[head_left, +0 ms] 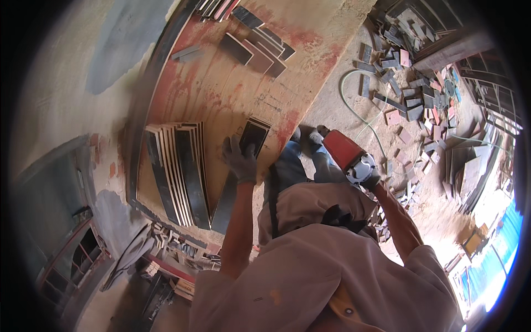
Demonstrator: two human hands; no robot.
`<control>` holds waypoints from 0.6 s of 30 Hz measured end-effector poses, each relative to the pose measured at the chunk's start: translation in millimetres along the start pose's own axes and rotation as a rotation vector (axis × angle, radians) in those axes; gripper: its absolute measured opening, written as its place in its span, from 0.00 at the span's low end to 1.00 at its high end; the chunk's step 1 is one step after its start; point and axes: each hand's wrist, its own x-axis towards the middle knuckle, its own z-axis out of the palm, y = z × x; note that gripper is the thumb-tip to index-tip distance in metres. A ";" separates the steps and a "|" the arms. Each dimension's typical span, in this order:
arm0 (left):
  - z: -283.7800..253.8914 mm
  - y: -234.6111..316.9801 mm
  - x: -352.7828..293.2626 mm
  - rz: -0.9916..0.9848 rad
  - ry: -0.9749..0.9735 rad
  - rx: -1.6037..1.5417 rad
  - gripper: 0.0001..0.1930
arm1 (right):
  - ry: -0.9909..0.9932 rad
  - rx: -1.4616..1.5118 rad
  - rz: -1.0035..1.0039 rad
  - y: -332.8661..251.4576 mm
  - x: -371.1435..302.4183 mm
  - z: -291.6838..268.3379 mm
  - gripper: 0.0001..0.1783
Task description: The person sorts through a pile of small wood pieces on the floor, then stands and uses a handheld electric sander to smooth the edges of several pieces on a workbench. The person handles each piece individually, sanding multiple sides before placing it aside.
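My left hand [240, 160], in a grey glove, is by the near end of a short stack of dark-faced boards [255, 136] on the worktable. Its fingers are apart, and some touch the boards' edge. My right hand [373, 180], gloved too, is closed on a red power tool [344, 150] with a silver metal housing, held off the table's right side. The fingers under the tool are partly hidden. Left of my left hand lie long dark strips [177, 171] with pale edges, stacked in rows. Another dark strip [225, 205] is beside my left forearm.
The wooden worktable [204, 105] is stained red. Several cut panels [260, 48] lie at its far end, with a grey strip [187, 52] nearby. Many offcuts [412, 99] litter the floor at right, where a pale green hose [354, 113] loops. A plastered wall [72, 94] stands at left.
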 end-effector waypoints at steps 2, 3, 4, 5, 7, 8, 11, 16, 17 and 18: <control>-3.3 21.2 -7.1 -0.015 -0.087 0.003 0.42 | 0.018 -0.023 -0.028 5.8 10.2 4.0 0.23; -6.9 26.1 -7.4 -0.024 -0.121 0.007 0.45 | 0.015 0.079 -0.003 8.9 13.1 8.3 0.22; -2.9 21.7 -10.9 -0.045 -0.158 -0.053 0.48 | 0.011 0.266 0.040 12.0 16.3 12.2 0.21; 3.8 16.3 -14.5 -0.063 -0.196 -0.114 0.50 | 0.009 0.454 0.086 15.7 18.4 14.4 0.21; 8.7 -1.9 -24.3 -0.097 -0.219 -0.151 0.52 | -0.040 0.448 0.070 -21.5 30.2 -21.2 0.21; 8.2 -5.7 -27.5 -0.102 -0.211 -0.145 0.51 | -0.068 0.442 0.072 -52.8 31.8 -53.7 0.21; 9.9 8.5 -18.6 -0.092 -0.241 -0.186 0.50 | 0.090 0.335 -0.018 -51.5 35.0 -35.4 0.22; 7.0 8.6 -18.7 -0.138 -0.258 -0.178 0.48 | 0.221 0.412 -0.180 -127.9 41.1 -86.4 0.29; 7.4 10.6 -17.3 -0.141 -0.263 -0.175 0.48 | 0.171 0.527 -0.147 -115.2 46.8 -72.7 0.30; 7.5 12.2 -16.2 -0.144 -0.267 -0.172 0.47 | 0.122 0.647 -0.105 -104.1 50.3 -57.7 0.31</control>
